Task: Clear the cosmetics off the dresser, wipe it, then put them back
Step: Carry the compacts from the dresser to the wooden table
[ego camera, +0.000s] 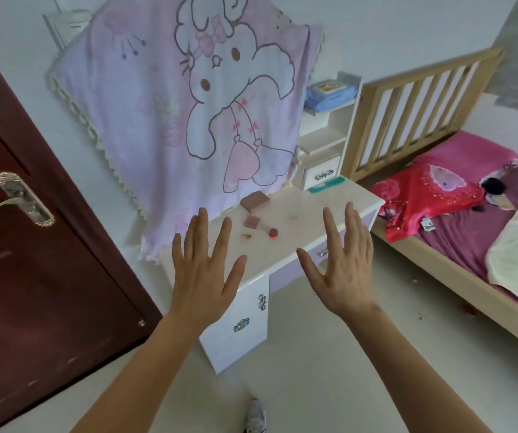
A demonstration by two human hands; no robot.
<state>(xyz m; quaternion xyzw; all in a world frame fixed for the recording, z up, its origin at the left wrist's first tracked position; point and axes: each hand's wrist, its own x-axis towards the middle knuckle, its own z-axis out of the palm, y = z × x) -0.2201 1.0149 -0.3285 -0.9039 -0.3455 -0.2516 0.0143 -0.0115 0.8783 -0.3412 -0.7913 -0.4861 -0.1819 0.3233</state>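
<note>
A white dresser [298, 242] stands ahead with a pale, stained top. On it lie a pink rectangular compact [254, 200], a smaller pink square case [252, 220], a small red round jar [273, 233] and a teal comb-like item [326, 185] at the back right. My left hand [203, 270] and my right hand [343, 260] are raised in front of the dresser, backs toward me, fingers straight and spread. Neither hand holds or touches anything.
A pink cartoon blanket [189, 104] drapes over the dresser's mirror. White shelves [326, 126] carry a blue wipes pack [329, 93]. A dark red door [33, 245] stands left; a wooden bed [438, 254] with pink bedding is right. My shoe [256, 415] shows on the pale floor.
</note>
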